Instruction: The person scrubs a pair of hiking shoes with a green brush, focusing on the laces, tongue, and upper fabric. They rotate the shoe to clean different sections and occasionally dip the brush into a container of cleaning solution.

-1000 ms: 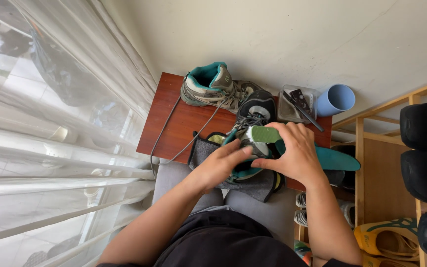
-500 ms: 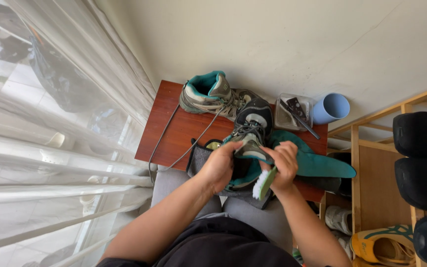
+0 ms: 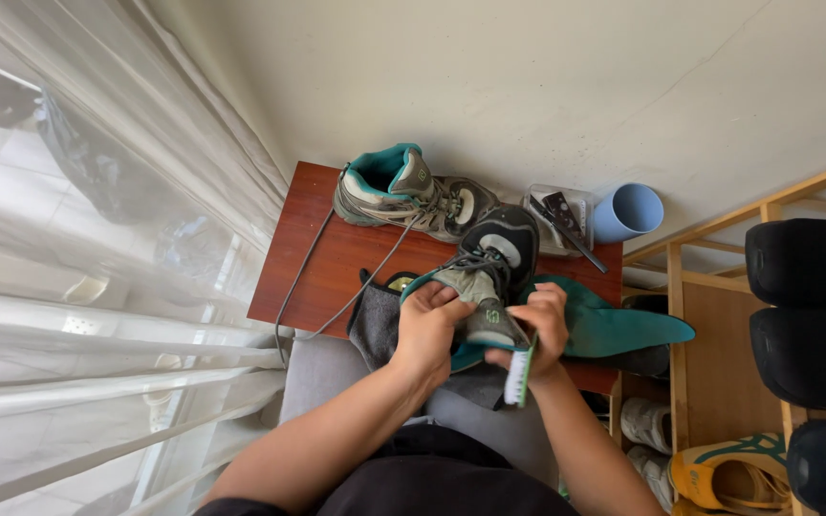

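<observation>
While the L hand (image 3: 429,327) clamps the grey hiking boot (image 3: 486,279) above the wooden table's (image 3: 310,250) near edge, toe pointing away w/ its long axis fore-aft, the R hand (image 3: 539,330), fingers curled round a green-backed brush (image 3: 519,375), sits just right of its heel.

Left hand (image 3: 429,327) grips grey-teal boot (image 3: 486,277) over teal cloth (image 3: 604,325); right hand (image 3: 539,330) holds green-backed brush (image 3: 518,375) at boot heel. Second boot (image 3: 403,196) lies on reddish-brown table (image 3: 313,258), blue cup (image 3: 626,212) and clear box (image 3: 558,215) beyond; wooden shoe rack (image 3: 719,315) at right
</observation>
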